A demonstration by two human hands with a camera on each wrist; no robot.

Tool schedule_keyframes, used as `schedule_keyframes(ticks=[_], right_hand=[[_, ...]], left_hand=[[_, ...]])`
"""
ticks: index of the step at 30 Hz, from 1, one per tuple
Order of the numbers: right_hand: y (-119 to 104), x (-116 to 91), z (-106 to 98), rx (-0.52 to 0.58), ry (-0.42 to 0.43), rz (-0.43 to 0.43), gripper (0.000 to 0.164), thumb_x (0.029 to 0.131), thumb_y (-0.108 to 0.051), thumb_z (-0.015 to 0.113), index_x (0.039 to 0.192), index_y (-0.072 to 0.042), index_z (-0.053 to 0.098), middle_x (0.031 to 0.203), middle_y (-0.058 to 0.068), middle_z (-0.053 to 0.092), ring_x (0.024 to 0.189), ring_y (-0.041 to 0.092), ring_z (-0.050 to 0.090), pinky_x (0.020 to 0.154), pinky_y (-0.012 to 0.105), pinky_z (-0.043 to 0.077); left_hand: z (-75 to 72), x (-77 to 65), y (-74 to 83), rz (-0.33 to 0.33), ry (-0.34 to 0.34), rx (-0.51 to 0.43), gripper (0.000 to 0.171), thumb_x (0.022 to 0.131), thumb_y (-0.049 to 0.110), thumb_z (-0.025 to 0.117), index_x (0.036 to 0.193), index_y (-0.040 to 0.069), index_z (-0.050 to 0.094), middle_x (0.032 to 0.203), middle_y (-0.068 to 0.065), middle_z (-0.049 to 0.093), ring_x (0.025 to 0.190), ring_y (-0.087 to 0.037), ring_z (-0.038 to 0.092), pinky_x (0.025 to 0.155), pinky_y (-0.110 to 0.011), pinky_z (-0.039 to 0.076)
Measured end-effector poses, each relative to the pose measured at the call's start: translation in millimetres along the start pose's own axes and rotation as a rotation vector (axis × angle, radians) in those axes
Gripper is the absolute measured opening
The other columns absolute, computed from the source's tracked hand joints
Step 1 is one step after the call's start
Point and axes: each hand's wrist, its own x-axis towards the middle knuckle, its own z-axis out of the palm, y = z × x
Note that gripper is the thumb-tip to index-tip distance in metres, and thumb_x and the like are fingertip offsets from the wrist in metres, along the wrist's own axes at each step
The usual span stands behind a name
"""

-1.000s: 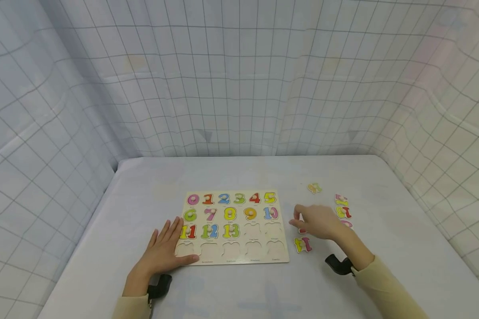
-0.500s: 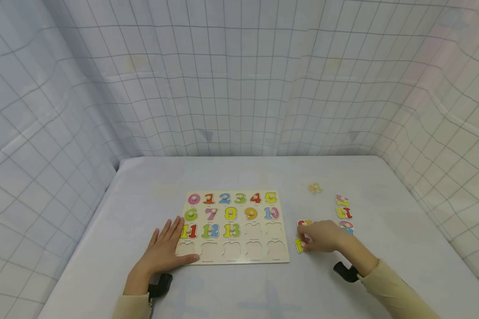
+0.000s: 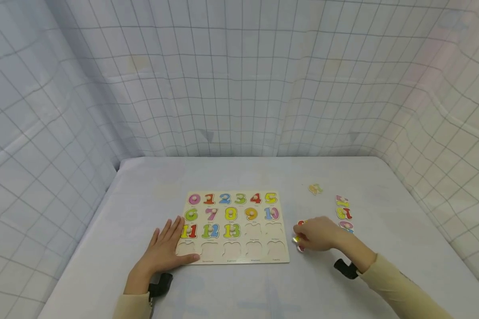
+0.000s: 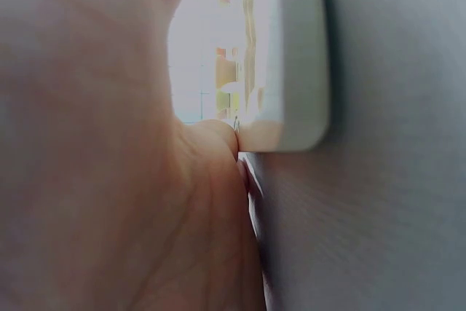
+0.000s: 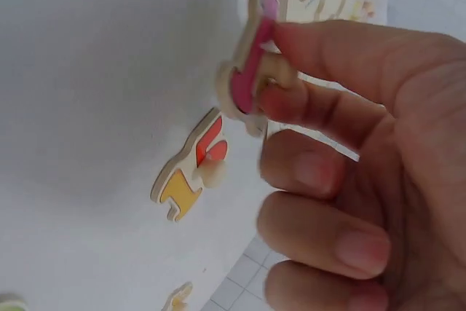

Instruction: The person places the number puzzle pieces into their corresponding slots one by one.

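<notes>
- One magenta piece point(image 5: 251, 67), wooden, with round knob: tilted, just beyond the board's right edge; its numeral is mostly turned away, and I cannot tell it.
- My right hand point(image 3: 319, 233): thumb and forefinger pinching that piece by its knob, the other fingers curled in.
- One red-and-orange piece point(image 5: 182, 172), knob up: lying on the worktop beside the held one, partly covered by my hand in the head view.
- One puzzle board point(image 3: 242, 252), pale wood: numerals 0 to 13 seated in order; two bare recesses in the third row, five in the fourth.
- My left hand point(image 3: 161, 251): flat, fingers spread, laid over the board's left edge, thumb at its near corner.
- Three loose pieces in a column farther right: pink-and-yellow point(image 3: 342, 200), yellow-and-red point(image 3: 344, 213), pink-and-blue point(image 3: 346, 225).
- One orange-and-green piece point(image 3: 315, 189): alone, past the board's far right corner.
- One worktop point(image 3: 219, 294), white-covered, beneath everything.
- Pale yellow sleeves point(image 3: 401, 288) on both arms; black wrist cameras point(image 3: 160, 285) below the hands.
- White checked curtains point(image 3: 247, 84) around three sides.
</notes>
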Motion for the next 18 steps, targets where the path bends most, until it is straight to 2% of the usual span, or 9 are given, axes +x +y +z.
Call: schedule_keyframes(ticks=[3, 9, 14, 18], right_hand=[[-2, 7, 2, 0.02, 0.089, -0.025, 0.029, 0.088, -0.026, 0.065, 0.068, -0.023, 0.045, 0.054, -0.014, 0.038, 0.049, 0.004, 0.034, 0.047, 0.022, 0.026], [-17, 28, 8, 0.063, 0.219, 0.015, 0.035, 0.091, -0.026, 0.062, 0.061, -0.021, 0.046, 0.051, -0.013, 0.036, 0.048, 0.003, 0.033, 0.045, 0.021, 0.025], [-30, 43, 16, 0.031, 0.205, 0.055, 0.028, 0.091, -0.027, 0.063, 0.068, -0.02, 0.049, 0.054, -0.011, 0.04, 0.05, 0.005, 0.038, 0.047, 0.02, 0.03], [-35, 44, 19, 0.006, 0.184, 0.098, 0.031, 0.091, -0.034, 0.064, 0.069, -0.019, 0.048, 0.053, -0.009, 0.04, 0.048, 0.007, 0.038, 0.047, 0.023, 0.029]], left_hand=[[-1.8, -0.6, 1.3, -0.014, -0.007, 0.006, 0.116, 0.07, 0.073, 0.062, 0.151, 0.002, 0.018, 0.156, -0.016, 0.014, 0.142, -0.036, 0.004, 0.108, -0.057, -0.004], [-6.9, -3.4, 4.8, 0.002, 0.011, -0.004, 0.114, 0.072, 0.069, 0.065, 0.15, 0.0, 0.02, 0.155, -0.018, 0.016, 0.141, -0.039, 0.006, 0.108, -0.059, -0.003], [-9.6, -4.0, 8.7, -0.001, 0.001, -0.008, 0.112, 0.072, 0.067, 0.066, 0.149, -0.001, 0.021, 0.154, -0.019, 0.017, 0.14, -0.039, 0.007, 0.108, -0.059, -0.001], [-11.6, -3.6, 11.8, -0.021, -0.028, 0.0, 0.113, 0.072, 0.069, 0.065, 0.15, 0.0, 0.019, 0.155, -0.018, 0.015, 0.141, -0.038, 0.006, 0.108, -0.058, -0.002]])
